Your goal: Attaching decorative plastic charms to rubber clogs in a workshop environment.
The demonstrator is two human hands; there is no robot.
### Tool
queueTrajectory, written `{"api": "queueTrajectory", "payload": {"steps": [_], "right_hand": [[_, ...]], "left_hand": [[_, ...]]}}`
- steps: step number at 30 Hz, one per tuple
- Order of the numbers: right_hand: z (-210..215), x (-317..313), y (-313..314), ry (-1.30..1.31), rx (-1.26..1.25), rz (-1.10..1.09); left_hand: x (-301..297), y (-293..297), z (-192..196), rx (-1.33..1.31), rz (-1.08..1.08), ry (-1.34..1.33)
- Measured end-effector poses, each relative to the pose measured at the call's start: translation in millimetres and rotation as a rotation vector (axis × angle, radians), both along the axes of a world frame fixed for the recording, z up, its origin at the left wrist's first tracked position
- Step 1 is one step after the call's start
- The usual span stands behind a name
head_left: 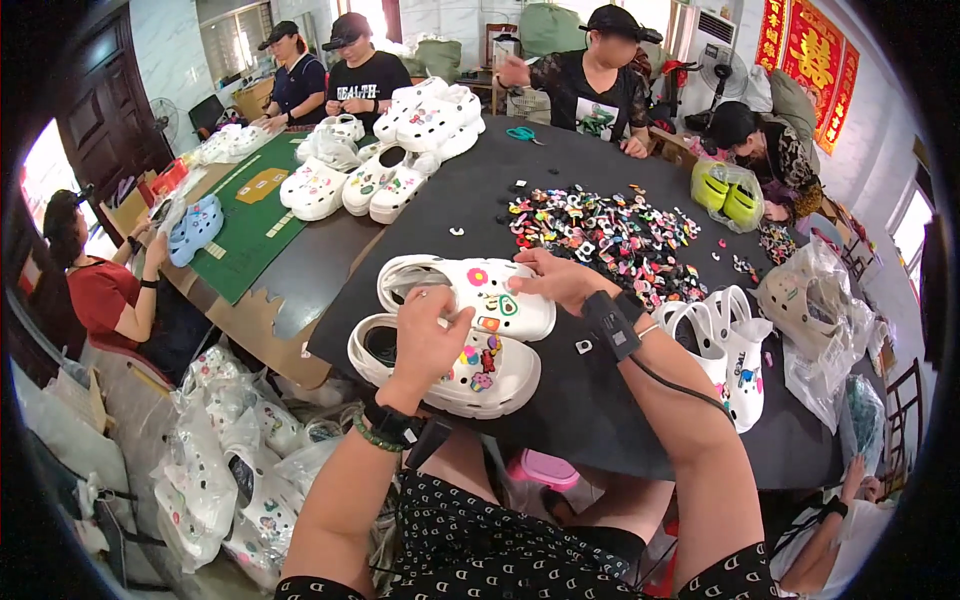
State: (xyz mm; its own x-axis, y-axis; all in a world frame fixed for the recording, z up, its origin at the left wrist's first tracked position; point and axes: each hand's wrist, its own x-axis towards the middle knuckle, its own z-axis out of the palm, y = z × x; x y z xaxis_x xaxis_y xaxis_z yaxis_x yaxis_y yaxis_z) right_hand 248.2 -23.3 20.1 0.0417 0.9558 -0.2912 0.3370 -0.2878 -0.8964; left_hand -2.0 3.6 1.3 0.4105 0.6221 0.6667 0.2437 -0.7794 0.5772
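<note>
Two white clogs lie side by side on the dark tabletop before me. The far clog [540, 315] carries a pink flower, green and orange charms. On the near clog [515, 380] sit several colourful charms, partly behind my left wrist. My left hand [430, 335] is closed, fingers curled at the far clog's opening and thumb along its side. My right hand [565, 280] rests against the far clog's toe, fingers stretched out and apart. A heap of small shoe charms [600, 235] spreads just beyond my right hand.
Another pair of white clogs [742, 385] stands to the right, near clear plastic bags [815, 310]. More white clogs [430, 120] are stacked at the far left. Teal scissors [522, 134] lie at the back. Bagged clogs [220, 480] fill the lower left. Several people work around the tables.
</note>
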Motion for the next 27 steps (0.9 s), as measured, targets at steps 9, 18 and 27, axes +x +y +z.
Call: {"api": "queueTrajectory", "payload": {"steps": [9,18,27], "right_hand": [[-3.9,2.5,10.2,-0.212,0.011,-0.017],[-1.6,-10.4,1.4,-0.458,0.245,-0.068],[11.6,-16.5,-9.2,-0.681,0.596,0.008]], "left_hand": [[3.8,0.3,3.9,-0.017,-0.017,0.012],[7.8,2.5,1.4,-0.034,-0.026,-0.032],[16.6,1.3,20.2,-0.327,0.205,0.255]]}}
